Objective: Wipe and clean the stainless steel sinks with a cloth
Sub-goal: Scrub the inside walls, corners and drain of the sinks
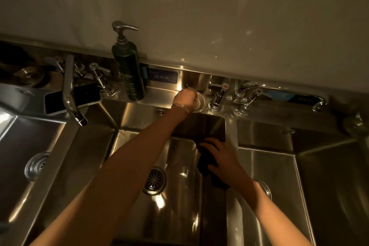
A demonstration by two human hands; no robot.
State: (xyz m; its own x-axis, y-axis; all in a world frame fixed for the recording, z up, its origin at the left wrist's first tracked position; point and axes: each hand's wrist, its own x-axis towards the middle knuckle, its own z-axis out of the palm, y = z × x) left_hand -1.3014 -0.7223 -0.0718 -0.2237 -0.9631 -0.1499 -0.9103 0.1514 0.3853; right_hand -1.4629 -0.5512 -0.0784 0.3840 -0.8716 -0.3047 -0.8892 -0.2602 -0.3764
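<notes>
**Forearms cross the middle sink, cloth under the right hand**

Two bare forearms reach out over the middle sink (179,215). The dark cloth (205,166) sits bunched at that basin's right wall, by the divider. The right hand (221,158) grips it: the fingers lie over its upper edge, the thumb crosses its middle, and a tail of it hangs out below the wrist. A round drain (154,180) lies to the left of the cloth.

The left hand (184,99), with thin bangles (180,107) at the wrist, is up on the back ledge. Its fingers are curled tight at a round fitting (200,104); what they close on is hidden.

A dark pump bottle (128,72) stands on the ledge to the left. Further left, a phone (83,96) lies under a faucet spout (68,90). Another faucet (245,94) stands right of the fitting.
</notes>
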